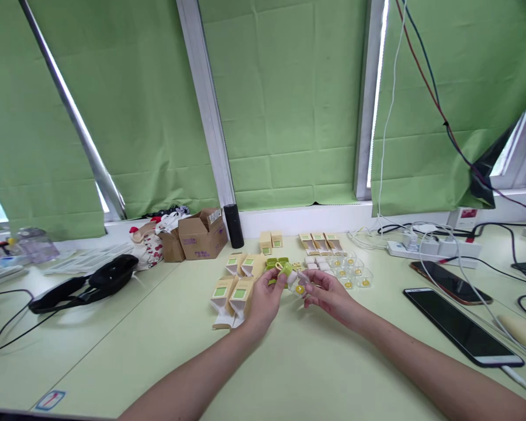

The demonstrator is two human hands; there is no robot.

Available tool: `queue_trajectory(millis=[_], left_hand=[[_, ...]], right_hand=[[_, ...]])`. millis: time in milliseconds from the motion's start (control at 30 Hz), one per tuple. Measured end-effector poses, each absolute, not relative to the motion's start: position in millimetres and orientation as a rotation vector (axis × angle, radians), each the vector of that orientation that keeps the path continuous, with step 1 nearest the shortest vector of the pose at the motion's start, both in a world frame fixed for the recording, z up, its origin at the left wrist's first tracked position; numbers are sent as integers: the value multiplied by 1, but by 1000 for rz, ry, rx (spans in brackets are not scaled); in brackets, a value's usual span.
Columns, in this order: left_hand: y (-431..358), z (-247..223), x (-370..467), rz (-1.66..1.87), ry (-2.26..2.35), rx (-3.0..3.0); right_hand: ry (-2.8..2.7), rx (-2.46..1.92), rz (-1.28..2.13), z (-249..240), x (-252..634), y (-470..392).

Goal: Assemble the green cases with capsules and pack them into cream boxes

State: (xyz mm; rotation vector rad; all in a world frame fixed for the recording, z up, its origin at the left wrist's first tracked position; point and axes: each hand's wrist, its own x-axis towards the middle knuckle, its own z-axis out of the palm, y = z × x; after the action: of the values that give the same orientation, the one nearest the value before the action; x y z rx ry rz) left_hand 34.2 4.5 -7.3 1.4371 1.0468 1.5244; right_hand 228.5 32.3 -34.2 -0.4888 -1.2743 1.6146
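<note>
My left hand [266, 295] is closed on a small green-and-white piece with a yellow loop [284, 270]. Close beside it, my right hand [331, 297] pinches a small clear plastic piece [304, 279], its fingertips nearly meeting the left ones. Under the hands lies a clear cup with a yellow centre [299, 289]. Several similar clear cups [348, 270] are grouped just right of my hands. Green pieces [283, 261] and pale pinkish-white pieces [318, 262] sit behind my fingers, partly hidden. Left of my left hand stand several opened small cartons with green labels [221, 295].
More cartons [319, 242] stand at the back. A cardboard box [203, 234] and black cylinder [234, 226] are by the wall. A black pouch [109, 278] with a cable lies left. At right are two phones [460, 324], a power strip [433, 251] and loose cables.
</note>
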Motion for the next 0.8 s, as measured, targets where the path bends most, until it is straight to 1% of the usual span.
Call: queue_trajectory(millis=[800], left_hand=[[7,-17,34,1494,1031,1493]], right_hand=[[-1302,-505,1603,-32,228,29]])
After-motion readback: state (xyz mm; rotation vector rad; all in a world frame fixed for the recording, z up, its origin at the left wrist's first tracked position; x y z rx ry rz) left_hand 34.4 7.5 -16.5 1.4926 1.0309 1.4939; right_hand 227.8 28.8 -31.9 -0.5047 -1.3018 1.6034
